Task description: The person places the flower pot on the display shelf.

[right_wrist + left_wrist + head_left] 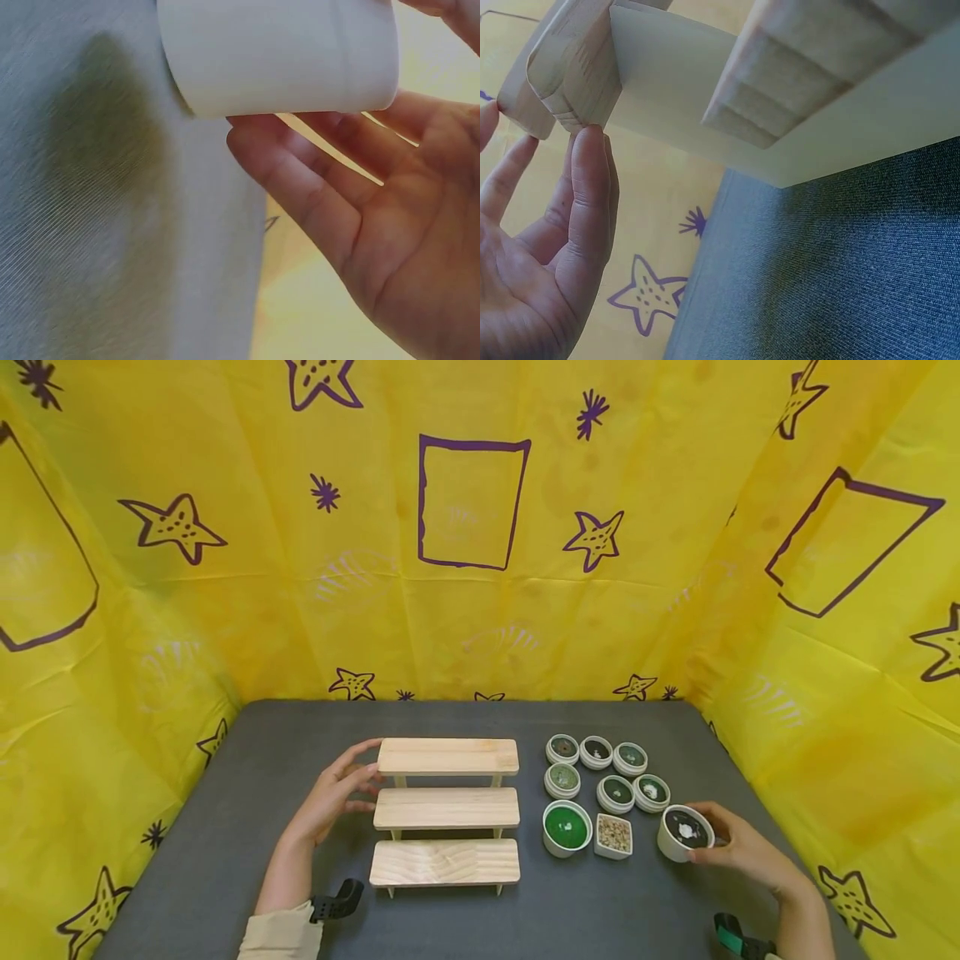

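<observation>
Here, the hands [333, 795] [742, 850] flank the wooden rack [447, 807] and white cup [685, 830].

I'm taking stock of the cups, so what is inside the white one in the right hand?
Inside the white cup, a dark surface shows, with a pale patch, perhaps a reflection. What lies beneath is hidden by that surface and cannot be seen.

Creased yellow fabric walls [262, 635] with purple outlined stars [180, 529] border the far and side edges of the grey, cloth-covered tabletop [225, 827].
</observation>
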Tool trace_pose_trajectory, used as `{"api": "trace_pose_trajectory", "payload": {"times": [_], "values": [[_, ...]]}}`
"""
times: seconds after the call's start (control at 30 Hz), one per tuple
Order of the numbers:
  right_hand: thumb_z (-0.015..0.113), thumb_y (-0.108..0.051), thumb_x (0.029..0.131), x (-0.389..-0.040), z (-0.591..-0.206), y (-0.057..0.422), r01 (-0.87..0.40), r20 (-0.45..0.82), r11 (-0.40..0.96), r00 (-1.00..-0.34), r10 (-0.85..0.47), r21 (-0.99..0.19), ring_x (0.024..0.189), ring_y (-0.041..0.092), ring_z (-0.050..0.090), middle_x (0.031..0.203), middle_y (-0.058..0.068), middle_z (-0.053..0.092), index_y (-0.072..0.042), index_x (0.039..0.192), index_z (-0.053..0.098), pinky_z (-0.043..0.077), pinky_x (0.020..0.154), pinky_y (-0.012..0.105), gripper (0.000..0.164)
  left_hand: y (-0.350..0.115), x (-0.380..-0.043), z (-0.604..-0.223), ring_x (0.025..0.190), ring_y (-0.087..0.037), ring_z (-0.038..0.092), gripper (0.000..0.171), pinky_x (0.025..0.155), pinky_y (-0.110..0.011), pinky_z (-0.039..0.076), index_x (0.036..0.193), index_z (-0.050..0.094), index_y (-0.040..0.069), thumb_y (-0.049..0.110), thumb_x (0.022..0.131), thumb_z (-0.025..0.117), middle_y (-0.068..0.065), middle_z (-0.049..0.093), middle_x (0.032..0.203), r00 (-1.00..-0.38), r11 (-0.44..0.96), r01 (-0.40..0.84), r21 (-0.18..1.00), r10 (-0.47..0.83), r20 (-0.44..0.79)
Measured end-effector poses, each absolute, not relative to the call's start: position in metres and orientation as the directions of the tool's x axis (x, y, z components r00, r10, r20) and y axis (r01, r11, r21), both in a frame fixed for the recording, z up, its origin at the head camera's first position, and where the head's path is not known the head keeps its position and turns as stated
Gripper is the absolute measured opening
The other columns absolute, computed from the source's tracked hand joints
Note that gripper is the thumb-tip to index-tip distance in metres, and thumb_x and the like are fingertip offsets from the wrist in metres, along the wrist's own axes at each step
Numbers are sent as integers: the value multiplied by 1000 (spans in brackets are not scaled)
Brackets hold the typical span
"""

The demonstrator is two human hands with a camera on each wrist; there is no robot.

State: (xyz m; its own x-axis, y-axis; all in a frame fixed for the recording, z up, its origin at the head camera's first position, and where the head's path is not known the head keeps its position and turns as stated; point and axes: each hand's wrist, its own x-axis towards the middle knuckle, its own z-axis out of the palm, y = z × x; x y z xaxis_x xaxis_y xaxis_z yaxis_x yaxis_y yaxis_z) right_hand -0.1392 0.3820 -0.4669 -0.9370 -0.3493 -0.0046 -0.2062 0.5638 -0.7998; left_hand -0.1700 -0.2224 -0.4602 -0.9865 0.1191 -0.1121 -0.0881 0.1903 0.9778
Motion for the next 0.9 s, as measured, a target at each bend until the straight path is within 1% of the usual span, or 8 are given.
{"api": "trace_pose_trajectory", "payload": {"times": [0.1, 0.2, 0.37, 0.47, 0.7, 0.8, 0.9], "values": [[75, -6, 82, -141, -458, 376, -243, 34, 555, -932, -360, -796, 95, -1, 61, 114, -9, 64, 1, 131, 50, 48, 75, 18, 55, -222, -170, -460, 90, -16, 64, 56, 75, -35, 58, 152, 35, 22, 36, 101, 54, -24, 58, 120, -987, 191, -86, 978, 121, -110], [75, -4, 81, -145, -452, 370, -269, 63, 538, -927, -369, -799, 94, 0, 64, 114, -11, 63, 0, 131, 50, 50, 75, 18, 56, -222, -170, -460, 89, -16, 65, 56, 75, -35, 59, 152, 35, 22, 35, 101, 54, -26, 58, 121, -987, 187, -90, 978, 117, -114], [75, -3, 81, -152, -442, 359, -282, 79, 506, -919, -386, -815, 92, 4, 66, 114, -10, 63, -3, 132, 50, 53, 77, 20, 57, -222, -170, -460, 89, -16, 65, 55, 76, -36, 59, 152, 35, 23, 35, 101, 54, -27, 56, 122, -986, 186, -100, 977, 113, -123], [76, -4, 82, -157, -436, 349, -287, 79, 498, -914, -397, -818, 91, 6, 67, 114, -5, 63, -5, 132, 50, 54, 76, 22, 56, -222, -170, -460, 90, -16, 65, 56, 76, -35, 59, 152, 35, 23, 36, 101, 55, -26, 57, 122, -986, 187, -99, 977, 114, -121], [76, -8, 82, -169, -425, 320, -313, 83, 484, -895, -438, -817, 92, 7, 65, 115, 12, 63, -6, 131, 50, 55, 76, 25, 56, -224, -170, -460, 90, -17, 65, 56, 76, -35, 58, 152, 35, 24, 37, 101, 54, -23, 58, 119, -986, 189, -94, 977, 116, -118], [77, -11, 82, -173, -421, 306, -314, 76, 482, -890, -450, -818, 93, 6, 64, 114, 12, 63, -9, 132, 51, 55, 75, 25, 57, -224, -171, -461, 90, -17, 65, 56, 76, -35, 58, 152, 35, 24, 37, 101, 54, -22, 59, 118, -986, 186, -96, 978, 119, -119], [77, -12, 82, -178, -417, 291, -337, 91, 468, -876, -473, -817, 97, 6, 62, 116, 10, 63, -12, 132, 51, 55, 78, 25, 57, -223, -171, -461, 91, -19, 64, 56, 76, -35, 58, 152, 34, 25, 38, 101, 54, -22, 58, 119, -984, 179, -96, 979, 133, -121]]}}
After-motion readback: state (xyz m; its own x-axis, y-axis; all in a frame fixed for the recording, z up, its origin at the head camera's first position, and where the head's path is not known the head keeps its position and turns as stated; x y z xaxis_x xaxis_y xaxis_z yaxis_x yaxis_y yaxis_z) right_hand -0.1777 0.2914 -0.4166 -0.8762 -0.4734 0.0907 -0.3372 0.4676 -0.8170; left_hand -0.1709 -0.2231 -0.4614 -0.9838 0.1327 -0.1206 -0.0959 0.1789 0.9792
